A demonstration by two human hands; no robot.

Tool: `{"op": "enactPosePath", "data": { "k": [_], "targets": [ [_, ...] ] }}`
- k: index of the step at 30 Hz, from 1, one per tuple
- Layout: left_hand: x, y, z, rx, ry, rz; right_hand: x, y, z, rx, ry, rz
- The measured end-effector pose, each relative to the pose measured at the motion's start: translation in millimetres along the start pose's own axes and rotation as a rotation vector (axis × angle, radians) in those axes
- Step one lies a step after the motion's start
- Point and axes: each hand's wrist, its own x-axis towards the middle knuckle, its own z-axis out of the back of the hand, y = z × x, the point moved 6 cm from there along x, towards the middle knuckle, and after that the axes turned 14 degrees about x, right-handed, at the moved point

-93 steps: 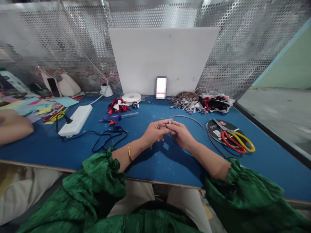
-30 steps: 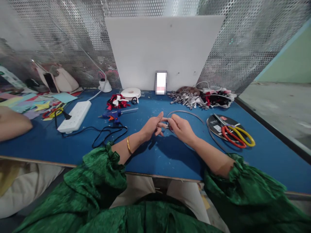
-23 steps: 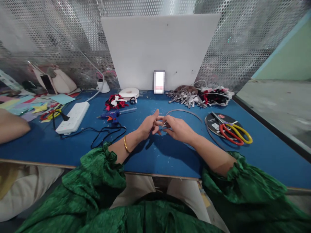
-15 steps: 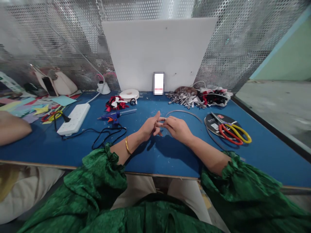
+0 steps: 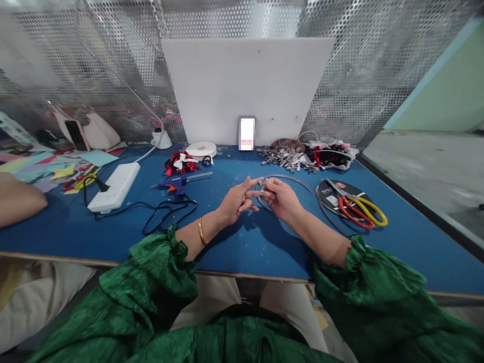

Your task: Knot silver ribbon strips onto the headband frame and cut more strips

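Note:
Over the middle of the blue table, my left hand (image 5: pixel 239 202) has its index and middle fingers stretched out, with the others bent. A thin grey ribbon (image 5: pixel 289 177) passes at these fingertips, seemingly looped about them. My right hand (image 5: pixel 283 197) pinches the ribbon between thumb and fingers just right of the left fingertips. From there the ribbon curves rightward across the table to a black-labelled spool (image 5: pixel 329 197). Scissors (image 5: pixel 359 212) with red and yellow handles lie across the spool. Exactly how the ribbon crosses the left fingers is too small to tell.
Left stand a blue glue gun (image 5: pixel 176 184), its black cord and a white power strip (image 5: pixel 115 187). Behind lie red and white bows (image 5: pixel 181 162), a white ribbon roll (image 5: pixel 201 149), a phone (image 5: pixel 247 133) and grey bows (image 5: pixel 289 157). Another person's arm (image 5: pixel 20 200) rests far left.
My right hand has drawn slightly right and turned, opening a small gap from the left fingers. More grey ribbon shows between the hands. My left fingers point straighter to the right.

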Motion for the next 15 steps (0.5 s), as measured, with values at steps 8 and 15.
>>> {"op": "enactPosePath", "data": {
  "k": [8,15],
  "targets": [
    [0,8,-1,-0.352,0.089,0.070,-3,-6,-6,-0.009,0.096,-0.039],
    [4,28,7,-0.249,0.027,0.290,-6,5,-7,-0.421,0.147,0.148]
  ]
}}
